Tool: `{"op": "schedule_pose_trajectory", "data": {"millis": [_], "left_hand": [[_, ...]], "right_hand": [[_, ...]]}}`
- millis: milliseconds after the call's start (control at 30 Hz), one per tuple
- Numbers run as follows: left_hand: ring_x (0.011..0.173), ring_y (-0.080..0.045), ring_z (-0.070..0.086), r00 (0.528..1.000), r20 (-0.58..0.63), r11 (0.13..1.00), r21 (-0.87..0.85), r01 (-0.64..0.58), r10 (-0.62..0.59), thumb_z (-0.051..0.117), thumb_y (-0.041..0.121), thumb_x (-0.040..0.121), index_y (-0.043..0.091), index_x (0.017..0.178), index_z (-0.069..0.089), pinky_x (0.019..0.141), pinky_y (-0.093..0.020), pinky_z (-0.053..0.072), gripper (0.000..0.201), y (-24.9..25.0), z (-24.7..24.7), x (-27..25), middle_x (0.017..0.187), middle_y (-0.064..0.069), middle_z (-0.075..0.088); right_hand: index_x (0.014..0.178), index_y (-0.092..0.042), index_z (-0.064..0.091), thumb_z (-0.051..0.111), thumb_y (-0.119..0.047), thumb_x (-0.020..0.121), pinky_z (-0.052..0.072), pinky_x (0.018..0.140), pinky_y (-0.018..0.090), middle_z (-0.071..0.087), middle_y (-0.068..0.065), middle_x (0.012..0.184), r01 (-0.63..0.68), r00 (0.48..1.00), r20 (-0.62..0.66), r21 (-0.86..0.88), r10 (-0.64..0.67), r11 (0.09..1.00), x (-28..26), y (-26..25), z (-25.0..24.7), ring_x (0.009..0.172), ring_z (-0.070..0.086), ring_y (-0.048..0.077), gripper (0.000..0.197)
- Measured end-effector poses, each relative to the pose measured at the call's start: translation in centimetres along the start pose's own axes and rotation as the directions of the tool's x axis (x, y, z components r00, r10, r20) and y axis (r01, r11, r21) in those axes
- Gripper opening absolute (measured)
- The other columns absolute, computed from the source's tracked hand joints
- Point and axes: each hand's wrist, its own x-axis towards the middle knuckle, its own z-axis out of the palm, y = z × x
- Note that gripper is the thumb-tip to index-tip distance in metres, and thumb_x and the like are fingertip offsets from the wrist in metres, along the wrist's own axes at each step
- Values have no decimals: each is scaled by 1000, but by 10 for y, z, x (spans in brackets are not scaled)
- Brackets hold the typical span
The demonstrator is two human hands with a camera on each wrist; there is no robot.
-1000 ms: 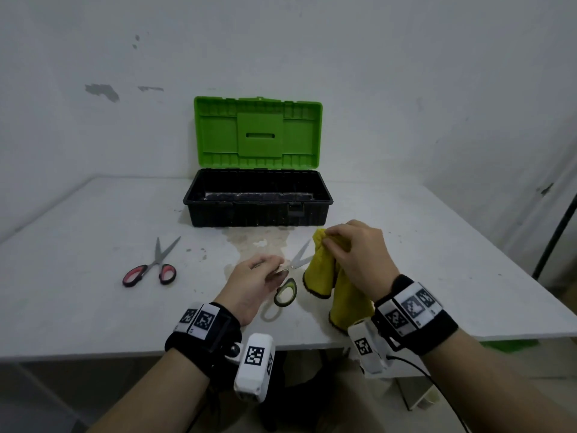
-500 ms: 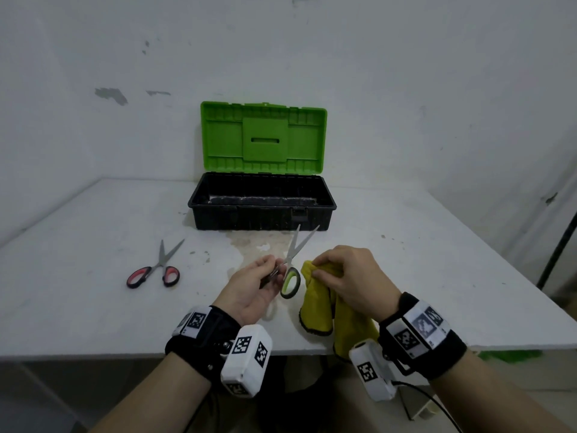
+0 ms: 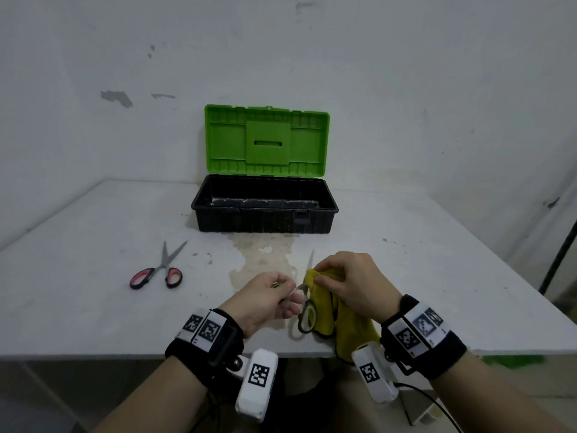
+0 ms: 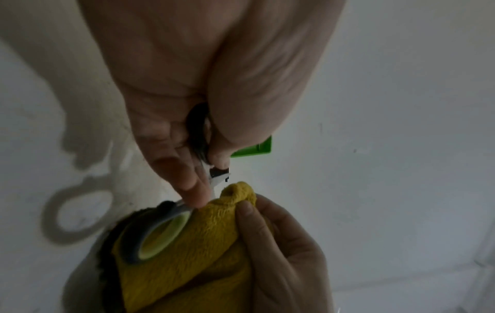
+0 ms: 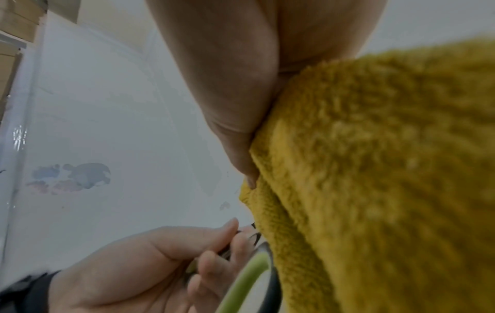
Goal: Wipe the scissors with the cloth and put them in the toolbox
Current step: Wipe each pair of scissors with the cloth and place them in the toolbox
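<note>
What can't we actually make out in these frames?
- Green-handled scissors blades: head view, mostly hidden behind the yellow cloth and right hand.
- Second handle loop: left wrist view, buried in the left hand.
- Toolbox floor: head view, near wall blocks it.
- Cloth: right wrist view, blurred.

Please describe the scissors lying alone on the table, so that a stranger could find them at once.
Start at the open toolbox with the green lid at the back of the white table. Look nearer and to its left: the red-handled scissors lie flat there, blades slightly apart, pointing away. Unlike the green-handled scissors, no hand holds them.
</note>
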Motion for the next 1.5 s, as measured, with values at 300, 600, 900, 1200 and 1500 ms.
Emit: {"op": "schedule_pose_trajectory", "data": {"millis": [300,600,900,1200,1500], "left_hand": [[46,-8,32,996,-41,996,-48,74,-76,63,13,96,6,94,65,41,-19,25,8,3,-4,6,58,3,43],[50,-13,30,998,-36,992,120,-47,52,83,10,77,9,85,66,44,-25,21,19,-4,-3,5,62,-3,42],[55,-9,42,982,-78,966,208,-153,173,84,13,76,15,77,69,51,-24,33,15,-5,1,1,71,5,57],[46,-3,44,973,-49,951,230,-207,224,81,4,78,-1,88,67,46,-16,35,17,-8,8,2,58,4,49],[41,4,51,972,-21,939,265,-218,232,74,-6,81,7,82,66,45,-8,38,15,-7,11,0,49,12,58]], "right_hand": [[105,-25,71,67,-34,88,48,83,24,69,-5,100,60,998,-28,-28,-60,998,1,-4,-14,91,60,11,20],[110,-23,70,60,-34,92,52,80,30,63,-4,102,182,983,48,-88,-179,979,6,-20,-1,89,59,13,24],[107,-21,69,53,-31,95,53,75,34,57,-1,102,98,995,14,-164,-97,982,10,-18,-1,87,59,19,23],[107,-21,68,49,-34,97,48,66,28,54,-1,100,189,979,120,-242,-164,952,13,-26,1,82,57,18,25],[107,-24,65,45,-36,98,53,68,37,52,-1,102,272,956,182,-246,-231,930,5,-29,7,81,56,19,26]]}}
